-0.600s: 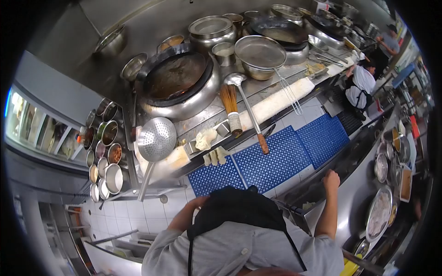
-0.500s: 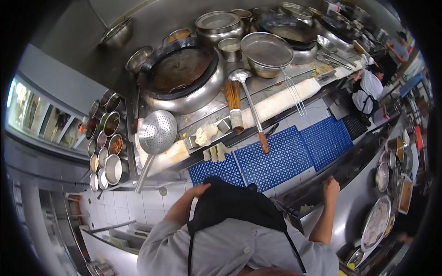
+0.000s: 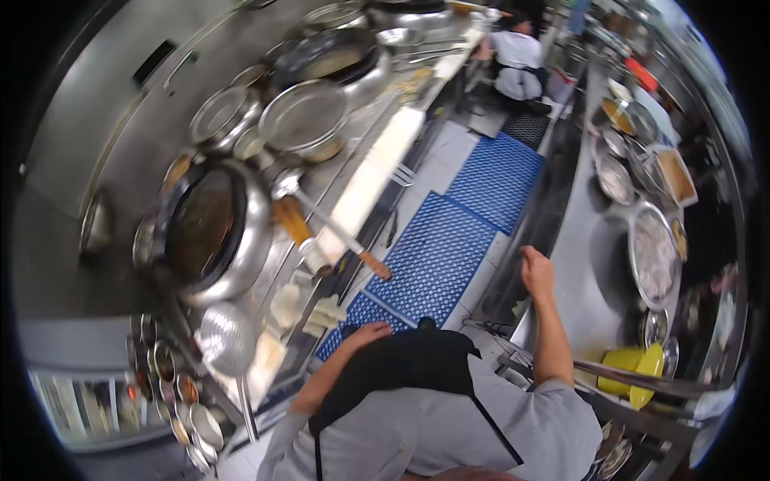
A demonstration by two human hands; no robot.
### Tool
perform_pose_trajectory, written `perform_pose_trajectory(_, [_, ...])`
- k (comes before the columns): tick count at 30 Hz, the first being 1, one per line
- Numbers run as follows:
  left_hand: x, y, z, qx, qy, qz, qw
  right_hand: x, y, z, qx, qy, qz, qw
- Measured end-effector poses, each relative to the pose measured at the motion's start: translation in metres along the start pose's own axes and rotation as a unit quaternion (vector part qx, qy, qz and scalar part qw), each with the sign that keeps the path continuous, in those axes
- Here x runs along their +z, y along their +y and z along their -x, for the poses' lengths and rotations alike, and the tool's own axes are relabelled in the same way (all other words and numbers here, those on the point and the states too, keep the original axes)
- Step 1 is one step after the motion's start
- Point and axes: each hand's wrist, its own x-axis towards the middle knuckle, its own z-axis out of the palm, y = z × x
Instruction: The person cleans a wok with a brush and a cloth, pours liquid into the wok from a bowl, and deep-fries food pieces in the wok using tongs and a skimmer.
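My left hand (image 3: 365,333) lies against the front of my black apron (image 3: 409,365), its fingers curled on the cloth near the upper edge. My right hand (image 3: 536,272) reaches out to the right and grips the edge of the steel counter (image 3: 581,264). Neither hand holds any tool. A ladle with a wooden handle (image 3: 353,244) sticks out over the stove's edge, ahead of my left hand and apart from it. A bamboo brush (image 3: 293,220) lies beside the ladle.
A large wok (image 3: 204,228) sits in the stove on the left, with a perforated skimmer (image 3: 228,341) and several seasoning bowls (image 3: 172,385) near it. Blue floor mats (image 3: 445,256) run down the aisle. Trays and plates (image 3: 654,256) fill the right counter. Another person (image 3: 517,56) crouches at the far end.
The view has swung round to the right, so the stove now runs up the left side. My right hand stays on the counter edge and my left hand stays on the apron.
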Motion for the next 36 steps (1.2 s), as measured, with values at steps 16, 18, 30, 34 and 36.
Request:
perform_pose_trajectory(16, [0.026,-0.089,0.026,-0.113,0.1,-0.193,0.97,-0.027,0.003,0.002,0.019,-0.031,0.018,0.999])
perform_pose_trajectory(18, [0.026,-0.108,0.022,-0.107,0.113,-0.19,0.969,-0.028,0.003,0.001,0.027,-0.041,0.017,0.999])
perform_pose_trajectory(30, [0.024,0.055,0.051,-0.226,-0.011,0.203,0.953,-0.022,0.008,0.003,0.028,-0.026,0.047,0.998])
perform_pose_trajectory(34, [0.04,0.166,0.058,-0.192,-0.078,0.37,0.906,-0.018,0.01,0.003,0.031,-0.037,0.052,0.997])
perform_pose_trajectory(36, [0.046,0.178,0.049,-0.069,-0.123,0.329,0.934,-0.021,0.006,0.004,0.024,-0.026,0.039,0.999])
